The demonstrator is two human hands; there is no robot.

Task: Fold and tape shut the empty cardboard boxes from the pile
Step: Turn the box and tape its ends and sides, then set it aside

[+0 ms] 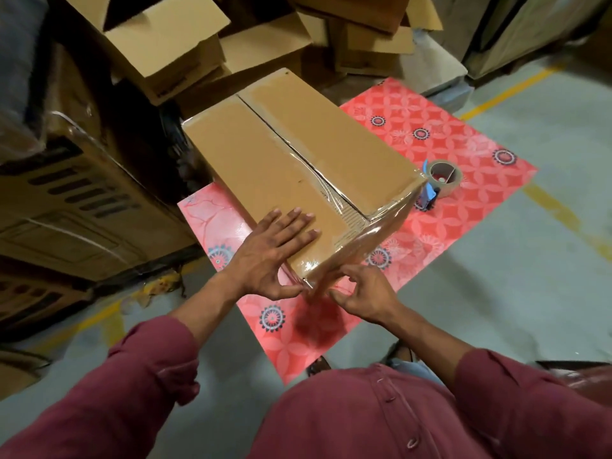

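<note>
- The left hand lies flat, fingers straight, on the closed brown cardboard box.
- The right hand pinches clear tape at its near corner.
- The box sits on a red patterned mat, its seam already taped.
- Open boxes behind it look untaped.

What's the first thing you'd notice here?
A big cardboard box, its flaps taped shut, lies on a bright red patterned mat. The left hand presses flat on its near end while the right hand works at the corner. A tape dispenser sits just right of the box.
</note>
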